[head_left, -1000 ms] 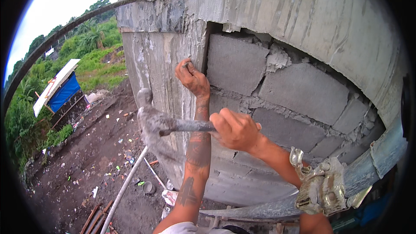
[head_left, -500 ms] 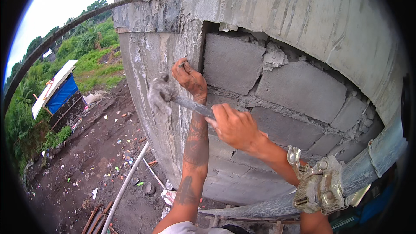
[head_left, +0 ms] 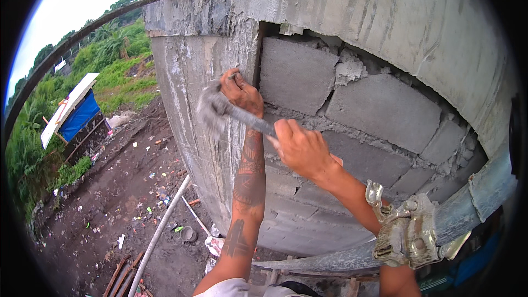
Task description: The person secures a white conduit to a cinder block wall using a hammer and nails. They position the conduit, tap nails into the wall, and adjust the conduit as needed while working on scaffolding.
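My right hand (head_left: pixel 302 151) is wrapped round the handle of a hammer (head_left: pixel 250 121), whose mortar-caked head is blurred by motion. The head is just left of my left hand (head_left: pixel 242 96), partly overlapping it in the view. Close against the grey concrete column (head_left: pixel 192 77), my left hand is pinched on a short dark piece that looks like a nail (head_left: pixel 233 76). Right of that hand, a recess in the concrete holds a wall of grey blocks (head_left: pixel 300 74) with rough mortar joints.
A scaffold pipe (head_left: pixel 462 212) with a metal clamp (head_left: pixel 407 231) crosses near my right forearm. A dark bar (head_left: pixel 82 36) reaches the column at upper left. Far below lie littered soil (head_left: pixel 115 192), a pole (head_left: pixel 159 236) and a blue-sided shelter (head_left: pixel 80 115).
The hammer head has shifted slightly right and down, nearer my left hand, and my right hand has moved with it. My left hand keeps its place at the column.
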A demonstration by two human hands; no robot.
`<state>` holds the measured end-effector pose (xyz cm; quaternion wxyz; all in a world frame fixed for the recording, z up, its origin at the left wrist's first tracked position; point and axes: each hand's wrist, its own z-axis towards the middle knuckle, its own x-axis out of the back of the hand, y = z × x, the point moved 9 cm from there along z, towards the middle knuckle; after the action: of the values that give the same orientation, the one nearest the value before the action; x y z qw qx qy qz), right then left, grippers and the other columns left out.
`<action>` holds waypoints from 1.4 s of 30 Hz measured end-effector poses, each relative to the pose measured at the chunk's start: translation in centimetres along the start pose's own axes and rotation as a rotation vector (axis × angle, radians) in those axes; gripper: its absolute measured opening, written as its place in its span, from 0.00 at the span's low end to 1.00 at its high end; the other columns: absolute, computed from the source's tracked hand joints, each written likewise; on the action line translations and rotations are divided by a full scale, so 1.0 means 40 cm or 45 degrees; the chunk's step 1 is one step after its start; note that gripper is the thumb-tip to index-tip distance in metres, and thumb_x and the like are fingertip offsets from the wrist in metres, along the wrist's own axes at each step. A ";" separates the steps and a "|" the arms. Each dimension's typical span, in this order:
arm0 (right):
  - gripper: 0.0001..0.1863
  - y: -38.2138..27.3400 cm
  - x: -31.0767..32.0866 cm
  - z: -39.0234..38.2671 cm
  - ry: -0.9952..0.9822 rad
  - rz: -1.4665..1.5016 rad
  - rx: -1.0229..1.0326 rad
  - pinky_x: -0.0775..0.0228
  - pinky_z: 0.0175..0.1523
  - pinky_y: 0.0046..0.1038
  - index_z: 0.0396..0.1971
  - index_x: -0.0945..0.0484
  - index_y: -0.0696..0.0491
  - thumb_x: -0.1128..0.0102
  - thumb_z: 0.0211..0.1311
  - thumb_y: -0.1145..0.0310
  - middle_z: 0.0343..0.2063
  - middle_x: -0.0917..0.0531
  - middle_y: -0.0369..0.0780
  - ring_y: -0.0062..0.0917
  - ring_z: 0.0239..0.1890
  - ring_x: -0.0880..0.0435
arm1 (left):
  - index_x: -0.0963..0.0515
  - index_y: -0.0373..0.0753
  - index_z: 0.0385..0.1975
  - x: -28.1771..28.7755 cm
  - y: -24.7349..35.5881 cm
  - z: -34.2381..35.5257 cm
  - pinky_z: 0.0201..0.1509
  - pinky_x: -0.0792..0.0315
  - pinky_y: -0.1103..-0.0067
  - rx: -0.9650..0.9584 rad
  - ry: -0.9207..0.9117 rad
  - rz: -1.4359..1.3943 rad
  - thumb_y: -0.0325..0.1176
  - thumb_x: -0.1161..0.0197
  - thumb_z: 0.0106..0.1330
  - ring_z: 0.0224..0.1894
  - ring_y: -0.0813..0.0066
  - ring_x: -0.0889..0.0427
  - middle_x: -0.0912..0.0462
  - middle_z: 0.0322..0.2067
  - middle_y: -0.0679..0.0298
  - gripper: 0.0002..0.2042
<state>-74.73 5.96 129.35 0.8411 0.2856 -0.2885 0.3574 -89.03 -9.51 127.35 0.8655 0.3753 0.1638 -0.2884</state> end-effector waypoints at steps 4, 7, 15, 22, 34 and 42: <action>0.17 -0.001 0.005 0.004 -0.026 0.060 -0.032 0.25 0.20 0.31 0.35 0.28 0.57 0.27 0.58 0.65 0.24 0.24 0.40 0.29 0.19 0.17 | 0.21 0.34 0.43 0.007 0.012 0.000 0.50 0.29 0.65 -0.074 0.036 0.012 0.25 0.46 0.74 0.46 0.56 0.23 0.23 0.42 0.55 0.07; 0.17 -0.029 0.042 0.014 0.118 0.118 0.087 0.26 0.20 0.32 0.35 0.27 0.57 0.27 0.58 0.65 0.24 0.23 0.40 0.30 0.19 0.16 | 0.21 0.34 0.42 0.009 0.014 0.000 0.51 0.29 0.65 -0.091 0.024 0.041 0.24 0.46 0.74 0.46 0.56 0.23 0.23 0.42 0.54 0.06; 0.16 -0.030 0.046 0.026 0.100 0.146 0.103 0.27 0.20 0.33 0.37 0.28 0.58 0.30 0.62 0.64 0.24 0.21 0.42 0.31 0.19 0.15 | 0.22 0.35 0.45 0.003 0.005 -0.002 0.55 0.33 0.62 -0.070 -0.003 0.007 0.22 0.45 0.72 0.48 0.53 0.25 0.22 0.45 0.54 0.07; 0.16 0.015 -0.013 0.008 -0.124 0.034 -0.141 0.27 0.19 0.33 0.35 0.29 0.57 0.32 0.65 0.63 0.22 0.22 0.42 0.32 0.17 0.17 | 0.21 0.34 0.43 0.011 0.008 -0.002 0.53 0.30 0.63 -0.097 0.009 0.004 0.23 0.46 0.73 0.48 0.54 0.24 0.22 0.43 0.54 0.07; 0.15 -0.071 0.065 0.012 0.189 0.200 0.347 0.27 0.19 0.30 0.34 0.26 0.58 0.28 0.61 0.65 0.23 0.23 0.41 0.28 0.16 0.18 | 0.21 0.33 0.43 0.011 0.017 -0.004 0.54 0.30 0.63 -0.106 -0.004 0.051 0.24 0.46 0.74 0.48 0.54 0.24 0.23 0.43 0.54 0.06; 0.16 -0.020 0.020 -0.005 0.052 0.132 0.059 0.27 0.17 0.31 0.36 0.28 0.57 0.33 0.66 0.62 0.22 0.23 0.42 0.29 0.15 0.19 | 0.21 0.33 0.42 0.007 0.011 -0.002 0.53 0.30 0.64 -0.066 0.011 0.050 0.25 0.44 0.74 0.48 0.55 0.24 0.22 0.42 0.55 0.06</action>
<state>-73.59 6.00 129.55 0.8204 0.2822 -0.2774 0.4127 -88.55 -9.32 127.41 0.8798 0.3572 0.1677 -0.2651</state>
